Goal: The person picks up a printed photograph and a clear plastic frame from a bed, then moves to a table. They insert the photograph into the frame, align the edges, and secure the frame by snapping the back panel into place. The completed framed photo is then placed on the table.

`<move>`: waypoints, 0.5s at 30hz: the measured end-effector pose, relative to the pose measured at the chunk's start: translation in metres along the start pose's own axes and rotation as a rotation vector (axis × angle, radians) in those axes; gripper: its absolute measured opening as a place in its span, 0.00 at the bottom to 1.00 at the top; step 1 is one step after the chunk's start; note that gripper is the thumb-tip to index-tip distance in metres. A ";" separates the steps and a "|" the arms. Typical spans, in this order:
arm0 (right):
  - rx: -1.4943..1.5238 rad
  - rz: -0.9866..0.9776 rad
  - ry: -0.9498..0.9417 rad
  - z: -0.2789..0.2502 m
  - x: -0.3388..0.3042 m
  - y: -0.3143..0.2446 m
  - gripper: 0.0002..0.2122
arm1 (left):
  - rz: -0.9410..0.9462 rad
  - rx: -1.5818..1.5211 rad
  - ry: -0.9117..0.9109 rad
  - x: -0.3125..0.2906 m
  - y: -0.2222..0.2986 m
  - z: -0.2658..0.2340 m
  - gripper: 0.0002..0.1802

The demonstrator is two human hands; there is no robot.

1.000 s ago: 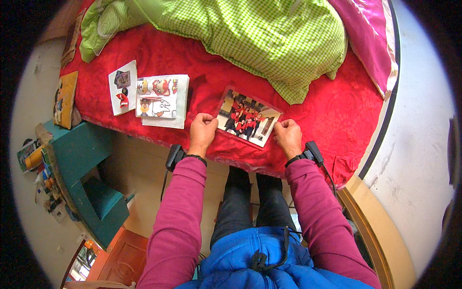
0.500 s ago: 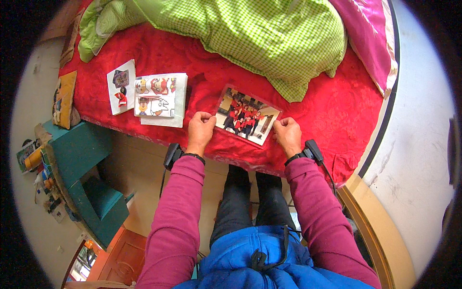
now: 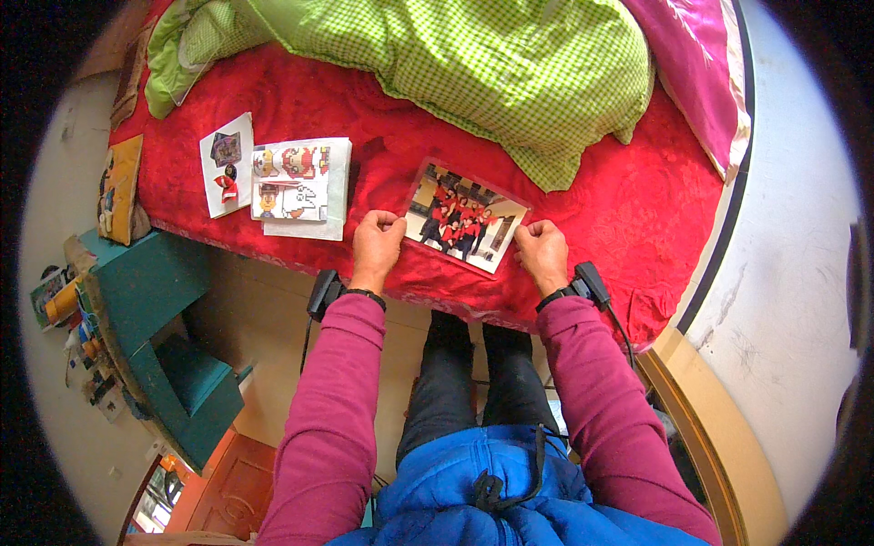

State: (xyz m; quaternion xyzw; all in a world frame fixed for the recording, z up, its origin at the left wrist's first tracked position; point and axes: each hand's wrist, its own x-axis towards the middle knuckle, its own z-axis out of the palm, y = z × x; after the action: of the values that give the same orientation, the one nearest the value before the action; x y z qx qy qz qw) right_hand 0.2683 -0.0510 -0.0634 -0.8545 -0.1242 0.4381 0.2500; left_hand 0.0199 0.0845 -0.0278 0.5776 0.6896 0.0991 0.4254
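A head-worn fisheye camera looks steeply down at close range, past forearms (image 3: 333,400) at lower frame, onto a bed (image 3: 628,227) spanning the top.

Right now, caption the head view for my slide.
Left hand and right hand pinch opposite sides of a laminated group photo over a red bedspread.

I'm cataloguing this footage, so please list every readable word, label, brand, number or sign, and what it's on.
No text can be read.
Group photo: none legible.
Pixel-art sheet: none legible.
Small dark cards: any print is too small.
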 end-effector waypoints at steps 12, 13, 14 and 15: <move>0.024 -0.010 -0.014 -0.004 -0.004 -0.006 0.14 | 0.033 -0.010 0.018 0.001 -0.003 0.002 0.13; 0.021 -0.020 -0.010 -0.005 -0.004 -0.007 0.14 | 0.030 -0.008 0.015 0.001 -0.003 0.002 0.13; 0.026 -0.017 -0.013 -0.005 -0.005 -0.007 0.14 | 0.026 -0.006 0.015 0.001 -0.003 0.002 0.13; 0.041 -0.010 -0.024 -0.006 -0.006 -0.008 0.14 | 0.023 -0.004 0.014 0.001 -0.003 0.002 0.13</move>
State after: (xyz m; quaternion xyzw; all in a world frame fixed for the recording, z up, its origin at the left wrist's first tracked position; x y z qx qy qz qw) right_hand 0.2695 -0.0485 -0.0526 -0.8434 -0.1222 0.4494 0.2680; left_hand 0.0189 0.0841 -0.0311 0.5840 0.6857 0.1092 0.4205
